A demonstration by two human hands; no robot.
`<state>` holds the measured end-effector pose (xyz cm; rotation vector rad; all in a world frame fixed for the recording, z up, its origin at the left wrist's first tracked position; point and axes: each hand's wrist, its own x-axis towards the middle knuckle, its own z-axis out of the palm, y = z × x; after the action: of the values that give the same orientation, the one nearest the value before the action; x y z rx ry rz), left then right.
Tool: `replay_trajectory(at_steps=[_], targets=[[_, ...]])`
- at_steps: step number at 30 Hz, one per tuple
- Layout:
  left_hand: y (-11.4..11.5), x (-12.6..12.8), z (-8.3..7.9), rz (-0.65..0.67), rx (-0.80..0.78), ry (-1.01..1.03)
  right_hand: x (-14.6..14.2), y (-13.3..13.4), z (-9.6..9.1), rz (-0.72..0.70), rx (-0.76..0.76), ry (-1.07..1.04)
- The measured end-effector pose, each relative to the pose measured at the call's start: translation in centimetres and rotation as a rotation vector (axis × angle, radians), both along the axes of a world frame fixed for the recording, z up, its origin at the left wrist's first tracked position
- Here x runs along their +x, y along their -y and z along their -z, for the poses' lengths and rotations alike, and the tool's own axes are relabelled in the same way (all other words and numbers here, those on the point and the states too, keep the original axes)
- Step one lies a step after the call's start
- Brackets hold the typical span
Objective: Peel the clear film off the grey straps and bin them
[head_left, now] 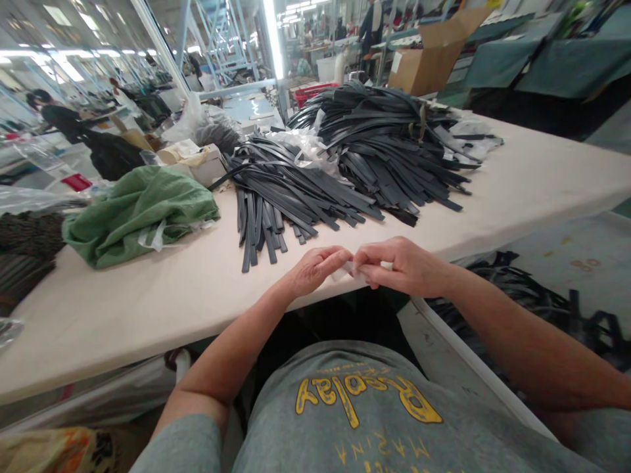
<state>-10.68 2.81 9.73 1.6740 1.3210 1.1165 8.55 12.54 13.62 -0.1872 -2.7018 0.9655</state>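
My left hand and my right hand meet fingertip to fingertip over the front edge of the table. Both are closed in a pinch around a small whitish piece, thin and partly hidden by the fingers; its material is too small to tell. Just beyond my hands lies a loose bundle of flat dark grey strips, their cut ends pointing toward me. A larger pile of dark strips rests behind it to the right, with crumpled clear plastic between the two.
A crumpled green cloth lies on the pale table at the left. Beside it are a white box and a dark stack. Below the edge at right, a white bin holds more dark strips. A cardboard box stands behind.
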Motion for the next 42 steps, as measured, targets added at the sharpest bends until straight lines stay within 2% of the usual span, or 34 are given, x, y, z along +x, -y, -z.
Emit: replay_trajectory(at_steps=[3, 7, 10, 14, 16, 19, 22, 28, 30, 34, 36, 37, 38, 40, 42], targets=[[0.7, -0.1, -0.3, 0.048, -0.090, 0.123, -0.8, -1.2, -1.0, 0.021, 0.086, 0.019], [2.9, -1.6, 0.7, -0.028, -0.197, 0.346, -2.4, -3.1, -1.8, 0.081, 0.186, 0.024], [5.2, -3.3, 2.3, -0.150, -0.235, 0.502, -4.0, -4.9, -2.0, 0.137, 0.314, -0.006], [8.8, -4.8, 4.8, -0.337, -0.190, 0.641, -7.2, -7.1, -2.0, 0.152, 0.444, -0.040], [10.5, -4.9, 6.0, -0.420, -0.150, 0.700, -9.4, -7.5, -2.0, 0.139, 0.526, -0.042], [12.4, -4.7, 7.3, -0.504, -0.117, 0.795, -13.4, -7.0, -2.0, 0.200, 0.652, 0.043], [13.9, -4.4, 8.2, -0.548, -0.142, 0.799, -17.4, -5.4, -2.1, 0.239, 0.713, 0.154], [15.9, -4.6, 9.4, -0.610, -0.311, 0.600, -24.0, -1.1, -2.0, 0.051, 0.734, 0.037], [16.5, -4.6, 10.1, -0.608, -0.350, 0.624, -26.0, 0.4, -1.8, -0.012, 0.686, 0.037], [17.8, -4.1, 10.7, -0.588, -0.424, 0.674, -29.4, 4.3, -0.6, -0.121, 0.444, 0.023], [18.5, -3.3, 10.0, -0.563, -0.465, 0.632, -29.9, 7.0, 0.3, -0.180, 0.306, 0.020], [18.9, -2.7, 9.6, -0.544, -0.480, 0.606, -29.8, 8.5, 1.0, -0.233, 0.137, 0.021], [19.3, -2.1, 9.2, -0.495, -0.487, 0.588, -29.4, 10.0, 1.8, -0.289, 0.083, 0.027], [20.4, -0.9, 8.8, -0.438, -0.445, 0.618, -28.2, 13.2, 4.1, -0.368, 0.063, 0.049], [21.7, -0.2, 9.0, -0.369, -0.372, 0.671, -26.7, 16.0, 7.3, -0.410, 0.075, 0.081]])
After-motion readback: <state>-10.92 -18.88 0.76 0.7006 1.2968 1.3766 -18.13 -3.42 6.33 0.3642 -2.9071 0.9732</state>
